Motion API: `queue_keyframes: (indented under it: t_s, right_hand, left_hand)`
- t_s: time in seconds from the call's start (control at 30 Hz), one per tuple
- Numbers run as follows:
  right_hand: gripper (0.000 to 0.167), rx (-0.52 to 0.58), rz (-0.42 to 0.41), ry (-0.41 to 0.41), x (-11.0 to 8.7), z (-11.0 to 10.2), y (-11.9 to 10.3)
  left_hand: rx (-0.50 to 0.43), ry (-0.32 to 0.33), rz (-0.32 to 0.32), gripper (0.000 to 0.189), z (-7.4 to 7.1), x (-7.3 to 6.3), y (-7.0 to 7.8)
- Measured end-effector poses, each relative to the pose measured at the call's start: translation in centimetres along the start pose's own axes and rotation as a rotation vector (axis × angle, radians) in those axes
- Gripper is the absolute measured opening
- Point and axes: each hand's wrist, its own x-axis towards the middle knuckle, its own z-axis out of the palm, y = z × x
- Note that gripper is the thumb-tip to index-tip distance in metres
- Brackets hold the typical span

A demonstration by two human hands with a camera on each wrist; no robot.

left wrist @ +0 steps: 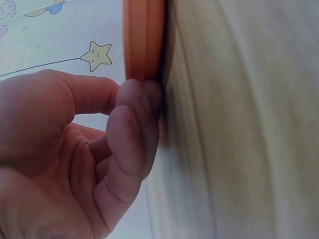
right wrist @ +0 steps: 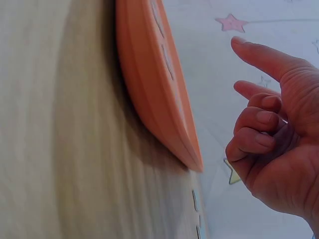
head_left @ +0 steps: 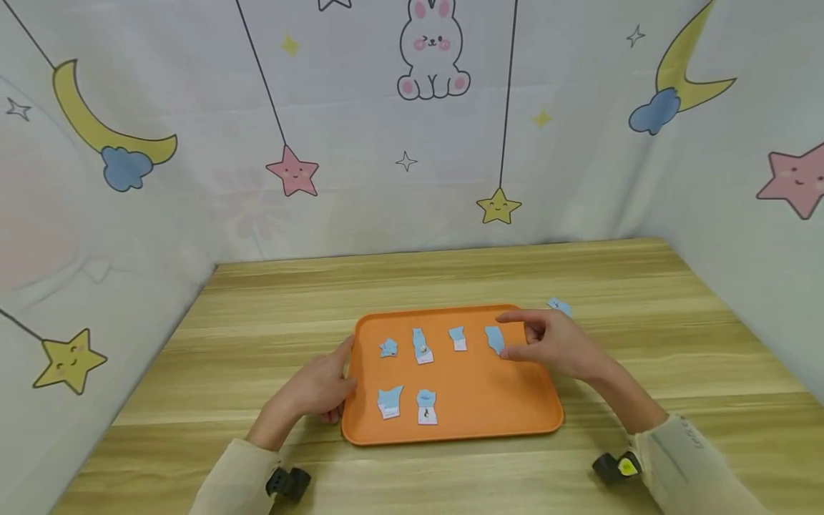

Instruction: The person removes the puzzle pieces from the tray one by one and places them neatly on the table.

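An orange tray (head_left: 479, 400) lies on the table, bearing several small, irregular blue-and-white picture pieces. My left hand (head_left: 322, 383) holds the tray's left side; the left wrist view shows fingertips and thumb at its rim (left wrist: 144, 40). Over the tray's right part is my right hand (head_left: 556, 347), thumb and index finger spread apart and the other fingers curled, with nothing held. Between them in the head view shows a light-blue piece (head_left: 495, 339). To its left are a blue-and-white piece (head_left: 458, 338), a tall piece (head_left: 422, 347) and a small jagged piece (head_left: 388, 347).
Two more pieces, one plain-edged (head_left: 389, 403) and one with a small penguin-like figure (head_left: 427, 408), lie at the tray's front left. Another piece (head_left: 559, 307) is on the wooden table (head_left: 270, 300), beyond the right hand. A patterned white curtain (head_left: 360, 143) surrounds the back and sides.
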Motion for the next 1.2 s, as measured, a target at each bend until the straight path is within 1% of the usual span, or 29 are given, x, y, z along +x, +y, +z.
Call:
queue_keyframes:
  t_s: [0.2,0.33,0.57,0.7,0.97,1.07,1.2]
  right_hand:
    - [0.062,0.03,-0.002,-0.036,0.1,1.7,-0.6]
    - [0.061,0.023,0.002,-0.053,0.0,2.7,-1.2]
    - [0.052,0.011,0.041,-0.067,-0.3,5.0,-2.3]
    - [0.051,0.003,0.057,-0.076,-0.5,6.1,-2.9]
    - [0.048,-0.074,0.083,-0.068,-0.6,7.7,-3.9]
    - [0.048,-0.113,0.098,-0.075,-0.5,8.3,-4.2]
    - [0.046,-0.179,0.096,-0.098,-0.3,9.0,-4.7]
  left_hand:
    - [-0.004,-0.006,-0.006,0.08,-0.1,0.2,0.1]
    - [-0.01,-0.013,-0.01,0.08,-0.1,0.2,0.1]
    - [-0.012,-0.014,-0.015,0.08,-0.1,-0.1,0.2]
    - [-0.013,-0.012,-0.013,0.08,-0.1,0.0,0.2]
    - [-0.019,-0.017,-0.012,0.079,0.0,0.0,0.1]
    - [-0.014,-0.016,-0.011,0.079,0.0,0.0,0.2]
    - [-0.012,-0.015,-0.01,0.08,0.0,0.0,0.2]
